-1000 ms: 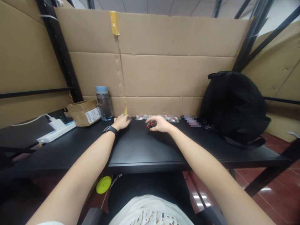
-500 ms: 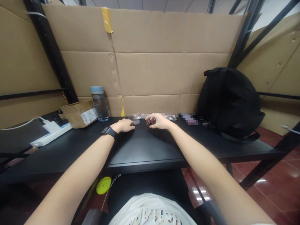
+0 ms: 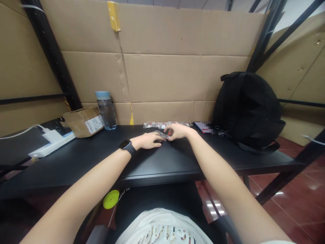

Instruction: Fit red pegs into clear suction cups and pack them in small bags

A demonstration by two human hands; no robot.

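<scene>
Both of my hands meet near the middle back of the black table [image 3: 152,166]. My left hand [image 3: 148,140], with a black watch [image 3: 126,146] on the wrist, lies low on the table with its fingers closed on a small clear plastic bag [image 3: 162,135]. My right hand [image 3: 177,131] is curled and pinches a small red-and-black part [image 3: 169,134] at the bag's right end. Behind the hands, a row of similar small clear bags [image 3: 166,124] with red pieces lies along the cardboard wall.
A black backpack [image 3: 250,108] leans at the back right, with a phone [image 3: 201,127] beside it. A water bottle [image 3: 106,110], a cardboard box [image 3: 82,121] and a white power strip [image 3: 50,144] stand at the left. Cardboard sheets [image 3: 177,67] wall in the table. A green disc [image 3: 111,199] lies below.
My left hand has slid right from the back of the table, bringing a clear bag up to my right hand. My right hand stayed closed on the red-and-black part and shifted slightly.
</scene>
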